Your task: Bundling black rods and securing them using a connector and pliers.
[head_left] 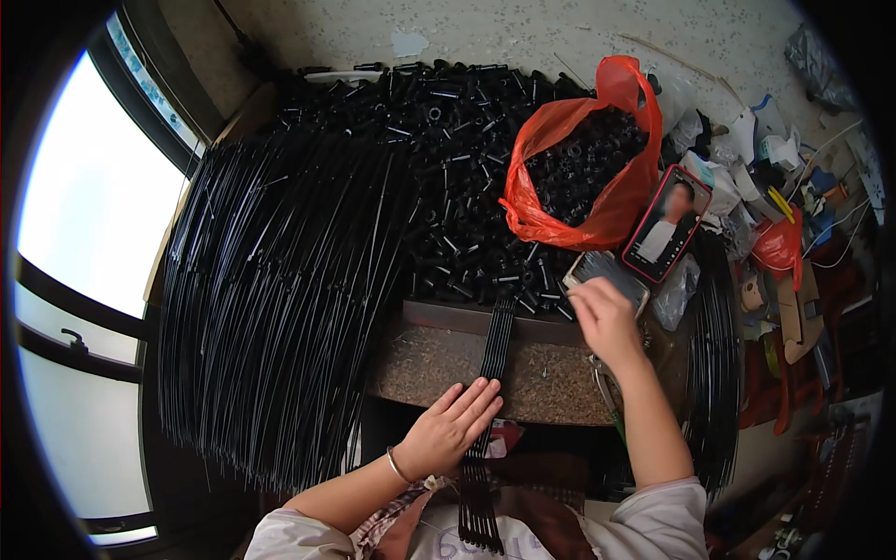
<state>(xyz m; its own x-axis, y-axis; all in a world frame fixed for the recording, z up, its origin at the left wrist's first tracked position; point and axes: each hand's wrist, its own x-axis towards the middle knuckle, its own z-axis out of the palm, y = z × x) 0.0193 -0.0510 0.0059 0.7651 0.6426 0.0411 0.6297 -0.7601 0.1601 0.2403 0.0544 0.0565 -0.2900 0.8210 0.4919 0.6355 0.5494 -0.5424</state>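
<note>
A flat row of several thin black rods (500, 336) runs from the edge of a black parts heap, across the table, toward my body. Pressed flat over this row is my left hand (453, 427), its fingers stretched out. My right hand (607, 322) is raised above the table's right part, thumb and fingers pinched together. Whatever lies between those fingertips, if anything, is too small to make out. Just beyond them sits a shallow rectangular container (597, 266), partly covered by the hand. A hand tool (605, 385) with a green handle lies beside my right forearm.
Long black rods (280, 299) lie stacked at left, more (714, 373) at right. Small black parts (457, 187) are heaped behind. A red plastic bag (569, 229) holds similar pieces, with a phone (667, 224) beside it. The brown speckled tabletop (551, 383) ends near my body.
</note>
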